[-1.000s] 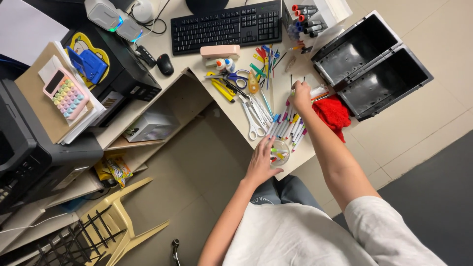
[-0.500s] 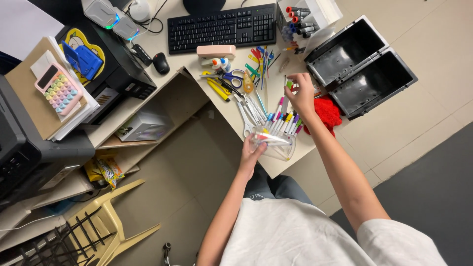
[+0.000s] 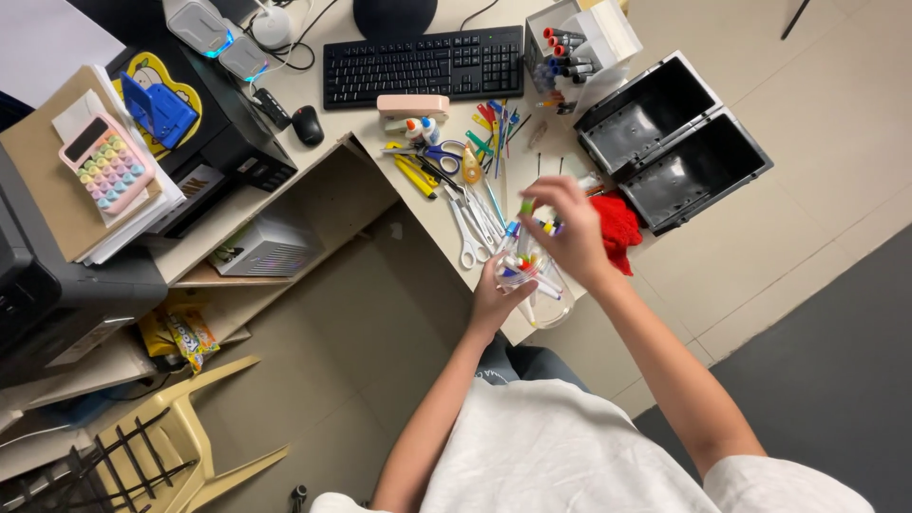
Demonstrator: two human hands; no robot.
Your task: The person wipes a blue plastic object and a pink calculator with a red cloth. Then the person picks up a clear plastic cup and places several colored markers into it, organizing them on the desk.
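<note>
My left hand (image 3: 496,296) grips a clear plastic cup (image 3: 543,293) at the desk's near edge; several coloured markers stand in it. My right hand (image 3: 568,231) hovers just above the cup and pinches a marker with a green cap (image 3: 525,207), its tip pointing down toward the cup. More pens, scissors (image 3: 469,228), a yellow cutter (image 3: 415,175) and glue bottles (image 3: 420,126) lie scattered on the beige desk (image 3: 432,218) beyond my hands.
A black keyboard (image 3: 423,65), a mouse (image 3: 307,124) and a pink eraser-like block (image 3: 412,104) sit at the back. Two black open bins (image 3: 674,142) and a red cloth (image 3: 619,228) lie to the right. A printer (image 3: 57,285), pastel calculator (image 3: 106,163) and yellow plastic chair (image 3: 142,446) stand left.
My left hand took hold of the clear cup and drew it to the desk edge. My right hand came from the scattered pens to above the cup with a green-capped marker.
</note>
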